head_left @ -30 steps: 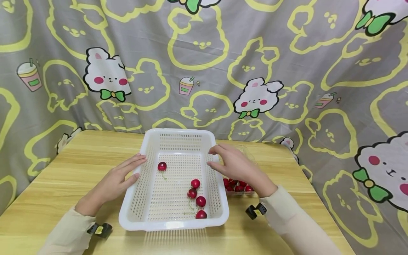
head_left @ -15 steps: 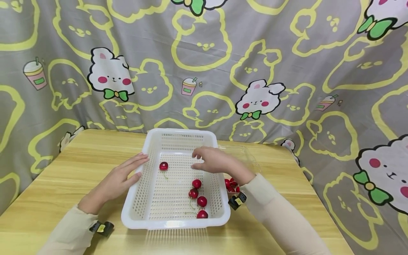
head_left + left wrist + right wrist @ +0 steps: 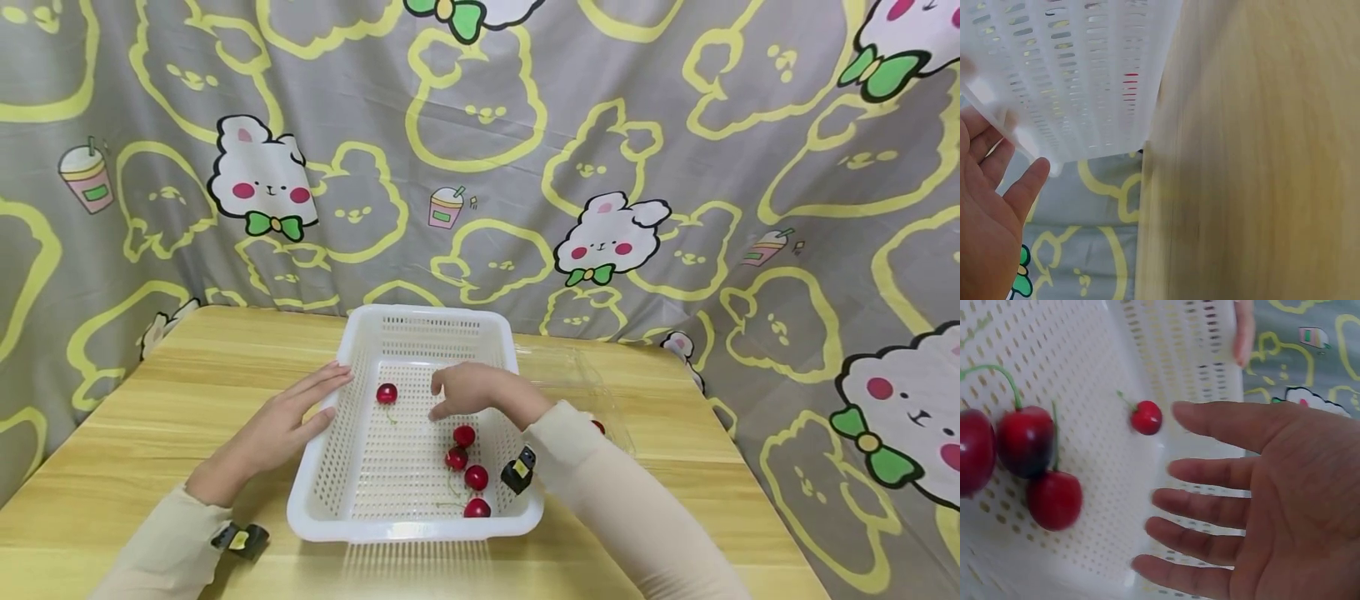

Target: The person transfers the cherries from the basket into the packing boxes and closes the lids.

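A white perforated plastic basket point(image 3: 416, 529) stands on the table with several red cherries point(image 3: 476, 477) in it. Most of them lie near its front right, while a lone cherry point(image 3: 387, 393) sits toward the left wall. My left hand point(image 3: 281, 421) rests along the basket's left rim, fingertips on the edge. In the left wrist view, the left thumb point(image 3: 1030, 187) lies at the rim, fingers extended. Over the inside of the basket hovers my right hand point(image 3: 472, 389). Its palm holds nothing in the right wrist view, with the fingers point(image 3: 1200, 506) extended and the thumb near the lone cherry.
To the right of the basket, a clear plastic container point(image 3: 566, 367) is partly covered by my right sleeve point(image 3: 600, 475); a cherry point(image 3: 597, 427) shows beside the sleeve. A patterned grey curtain point(image 3: 480, 133) hangs behind the wooden table point(image 3: 240, 350).
My right hand has moved left from the basket's right rim to over its middle, its forearm now covering the cherries on the right. The left hand stays at the rim.
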Motion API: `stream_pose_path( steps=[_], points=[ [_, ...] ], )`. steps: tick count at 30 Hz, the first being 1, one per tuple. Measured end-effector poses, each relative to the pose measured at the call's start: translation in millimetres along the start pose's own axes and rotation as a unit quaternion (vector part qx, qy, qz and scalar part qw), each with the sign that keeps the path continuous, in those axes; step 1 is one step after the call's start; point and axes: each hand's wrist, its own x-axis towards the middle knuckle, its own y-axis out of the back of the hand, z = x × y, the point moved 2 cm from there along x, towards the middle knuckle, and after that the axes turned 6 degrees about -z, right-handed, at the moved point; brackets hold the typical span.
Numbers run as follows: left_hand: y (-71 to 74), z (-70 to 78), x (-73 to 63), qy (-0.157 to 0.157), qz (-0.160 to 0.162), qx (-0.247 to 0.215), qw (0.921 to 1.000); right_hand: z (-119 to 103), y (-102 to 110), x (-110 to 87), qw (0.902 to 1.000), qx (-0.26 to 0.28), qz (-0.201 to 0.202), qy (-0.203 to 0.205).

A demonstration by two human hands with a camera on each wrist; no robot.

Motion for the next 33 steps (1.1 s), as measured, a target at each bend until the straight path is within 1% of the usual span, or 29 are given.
stream_pose_path(
  steps=[4, 7, 11, 14, 15, 19, 22, 24, 26, 28, 30, 33],
  points=[
    [-1.3, 0.0, 1.0, -0.001, -0.001, -0.002, 1.0000, -2.6, -13.7, 8.7, 0.9991, -0.008, -0.033, -0.026],
    [-2.5, -0.2, 2.1, -0.002, -0.004, -0.003, 1.0000, -1.7, -24.5, 12.5, 0.9978, -0.008, -0.047, -0.046],
    [-3.2, -0.5, 2.7, 0.000, -0.007, -0.005, 1.0000, -0.9, -34.3, 13.8, 0.9961, 0.003, -0.054, -0.069],
    [-2.5, -0.9, 2.4, 0.001, -0.007, -0.005, 1.0000, -1.7, -37.0, 14.1, 0.9955, 0.010, -0.056, -0.076],
    [-2.3, -1.0, 2.0, 0.002, -0.007, -0.005, 1.0000, -2.2, -37.7, 14.7, 0.9951, 0.010, -0.062, -0.077],
    [-1.9, -0.9, 0.3, 0.003, -0.005, -0.007, 1.0000, -3.9, -39.4, 15.1, 0.9928, -0.021, -0.083, -0.083],
    [-2.1, -0.2, 0.2, 0.003, -0.005, -0.008, 1.0000, -3.5, -39.7, 12.6, 0.9898, -0.034, -0.091, -0.104],
    [-2.2, -0.1, 0.3, 0.004, -0.005, -0.007, 1.0000, -2.2, -39.7, 11.5, 0.9879, -0.018, -0.093, -0.123],
    [-2.1, -0.1, 0.3, 0.005, -0.005, -0.008, 0.9999, -0.9, -39.9, 11.8, 0.9864, -0.007, -0.095, -0.134],
    [-2.1, -0.2, 0.2, 0.006, -0.005, -0.008, 0.9999, -0.1, -40.5, 12.9, 0.9870, 0.000, -0.096, -0.129],
    [-2.0, -0.2, 0.1, 0.007, -0.005, -0.009, 0.9999, 0.0, -41.2, 15.2, 0.9897, -0.007, -0.094, -0.107],
    [-1.9, -0.2, 0.0, 0.007, -0.006, -0.010, 0.9999, -1.3, -42.1, 18.0, 0.9939, -0.022, -0.086, -0.065]
  ],
)
